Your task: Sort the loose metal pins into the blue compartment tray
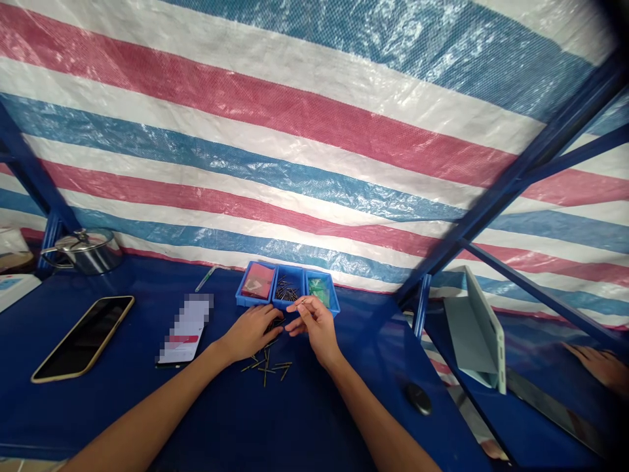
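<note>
My left hand rests knuckles-up on the blue table, fingers curled over several thin dark metal pins; whether it grips any is hidden. My right hand is just right of it, its thumb and forefinger pinched on one small pin held near the front edge of the bins. Several loose pins lie scattered on the table below both hands. Behind the hands stand three small blue bins side by side: the left one holds reddish bags, the middle one dark pins, the right one green parts.
A phone lies face up at the left, a white card beside it. A metal pot stands at back left. A black round object sits near the table's right edge. Another person's hand and a propped tablet are at the neighbouring bench.
</note>
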The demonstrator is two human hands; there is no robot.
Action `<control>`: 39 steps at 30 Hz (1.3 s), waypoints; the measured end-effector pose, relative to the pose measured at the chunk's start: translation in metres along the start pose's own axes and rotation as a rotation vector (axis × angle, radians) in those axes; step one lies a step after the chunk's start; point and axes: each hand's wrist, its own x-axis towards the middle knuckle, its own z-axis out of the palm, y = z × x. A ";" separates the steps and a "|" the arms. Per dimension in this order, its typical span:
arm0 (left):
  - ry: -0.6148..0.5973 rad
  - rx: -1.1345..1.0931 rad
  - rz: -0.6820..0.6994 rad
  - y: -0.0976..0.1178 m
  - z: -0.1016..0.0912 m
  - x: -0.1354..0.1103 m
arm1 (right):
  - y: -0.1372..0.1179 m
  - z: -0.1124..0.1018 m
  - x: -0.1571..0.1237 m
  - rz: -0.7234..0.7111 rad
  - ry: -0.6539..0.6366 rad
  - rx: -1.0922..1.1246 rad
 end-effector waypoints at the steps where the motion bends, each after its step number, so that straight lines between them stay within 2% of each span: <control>1: -0.003 0.003 0.000 0.000 0.000 0.000 | 0.000 0.000 0.000 0.032 -0.021 0.059; 4: -0.002 0.010 -0.002 0.001 0.000 0.000 | 0.003 -0.001 0.001 0.093 -0.044 0.164; 8: 0.003 0.013 -0.004 0.002 -0.002 0.000 | 0.004 -0.003 0.003 0.079 0.011 0.118; 12: 0.015 0.006 0.000 0.001 -0.001 0.000 | 0.002 -0.005 0.003 -0.044 0.092 -0.095; 18: 0.021 0.007 0.003 0.000 0.000 -0.001 | 0.002 -0.010 -0.001 -0.295 0.114 -0.611; 24: 0.022 0.007 0.008 0.002 -0.002 0.000 | 0.005 -0.012 -0.002 -0.388 0.094 -0.837; 28: 0.024 0.004 0.004 0.001 0.000 0.000 | 0.004 -0.012 -0.002 -0.326 0.081 -0.753; 34: 0.020 -0.006 0.000 0.003 -0.001 0.000 | 0.006 -0.005 0.002 -0.069 0.019 -0.277; 39: -0.001 -0.002 -0.004 0.005 -0.004 0.001 | 0.007 -0.004 0.005 0.038 -0.068 -0.111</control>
